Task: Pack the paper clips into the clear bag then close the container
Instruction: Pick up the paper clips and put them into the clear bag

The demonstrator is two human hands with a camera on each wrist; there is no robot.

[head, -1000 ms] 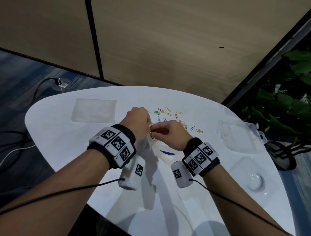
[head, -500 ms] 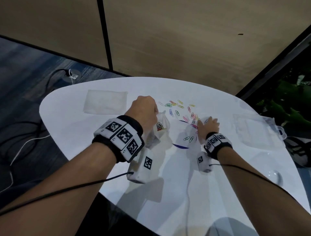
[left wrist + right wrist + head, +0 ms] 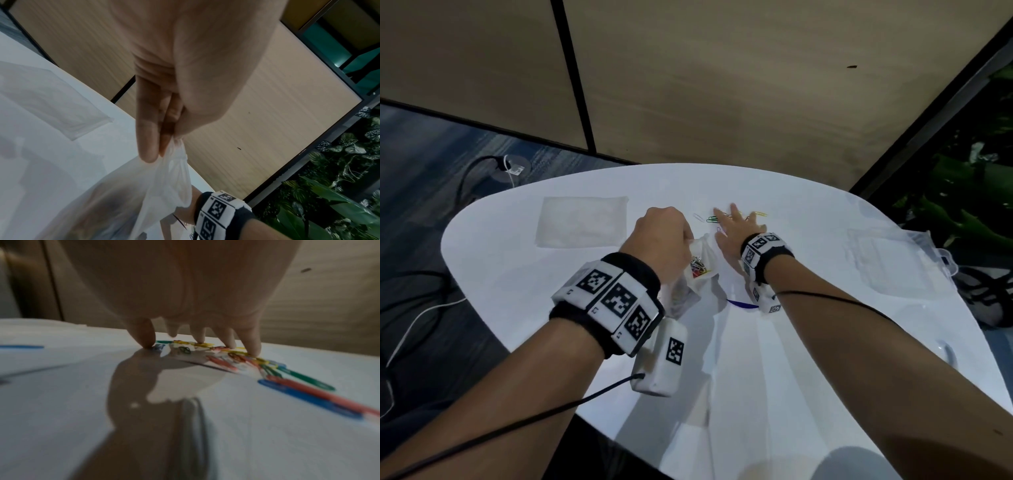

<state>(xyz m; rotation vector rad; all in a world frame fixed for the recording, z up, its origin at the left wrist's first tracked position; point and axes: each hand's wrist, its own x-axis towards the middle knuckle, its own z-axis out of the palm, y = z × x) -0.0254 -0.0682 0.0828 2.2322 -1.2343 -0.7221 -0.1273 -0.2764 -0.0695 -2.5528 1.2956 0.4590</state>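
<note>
My left hand [image 3: 671,236] pinches the rim of a crumpled clear bag [image 3: 702,274] just above the white table [image 3: 517,274]; several coloured paper clips [image 3: 698,267] lie inside it. The left wrist view shows thumb and fingers [image 3: 148,138] bunching the bag's rim [image 3: 174,155]. My right hand [image 3: 734,222] lies spread over the loose paper clips [image 3: 711,219] farther back on the table. In the right wrist view its fingertips [image 3: 147,344] press down among red, yellow, green and blue clips [image 3: 236,356]. Most of the pile is hidden under the palm in the head view.
A second flat clear bag [image 3: 582,221] lies at the back left. An open clear plastic container [image 3: 887,263] sits at the right near the table edge. A thin blue strip [image 3: 743,304] lies under my right wrist. Plants [image 3: 962,205] stand past the right edge.
My right hand left the bag's mouth, reached forward and spread over the loose clips. My left hand kept its hold on the bag.
</note>
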